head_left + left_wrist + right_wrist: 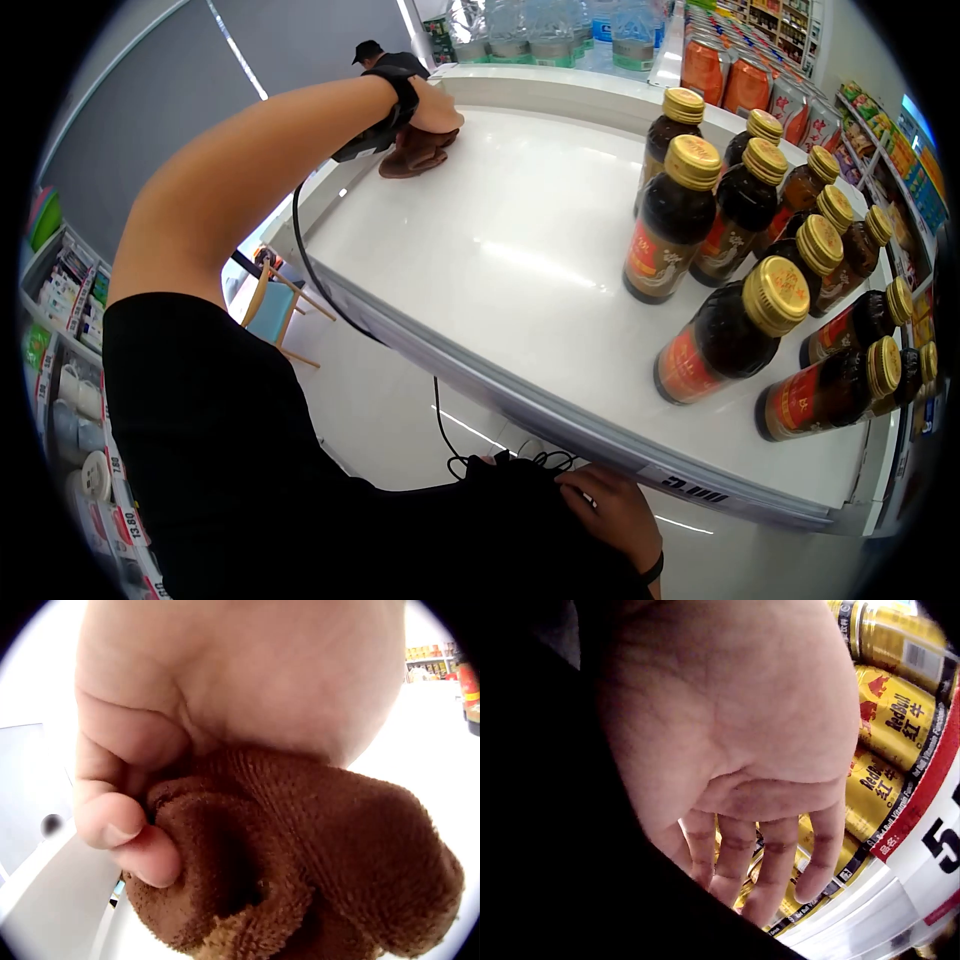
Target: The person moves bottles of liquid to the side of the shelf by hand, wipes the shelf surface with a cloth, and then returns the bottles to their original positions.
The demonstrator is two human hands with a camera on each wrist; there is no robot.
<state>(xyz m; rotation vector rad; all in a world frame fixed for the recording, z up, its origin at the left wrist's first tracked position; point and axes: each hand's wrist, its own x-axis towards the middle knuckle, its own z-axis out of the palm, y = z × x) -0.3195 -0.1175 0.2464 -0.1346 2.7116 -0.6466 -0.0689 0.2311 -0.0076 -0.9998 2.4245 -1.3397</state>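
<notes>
At the far left end of the white shelf (470, 230), my left hand (433, 107) grips a bunched brown cloth (415, 155). In the left wrist view the cloth (352, 840) has a fluffy towel weave, and curled fingers (154, 855) press into its folds. My right hand (615, 515) hangs low by the black shirt, below the shelf's front edge. Its fingers (769, 870) dangle loosely in the right wrist view and hold nothing, with yellow Red Bull cans (889, 712) behind them.
Several dark bottles (670, 235) with gold caps stand on the shelf's right half. Water bottles (540, 35) and orange cans (705, 70) lie beyond its back rim. A black cable (310, 260) hangs over the left front edge. A person (385, 55) is behind the far corner.
</notes>
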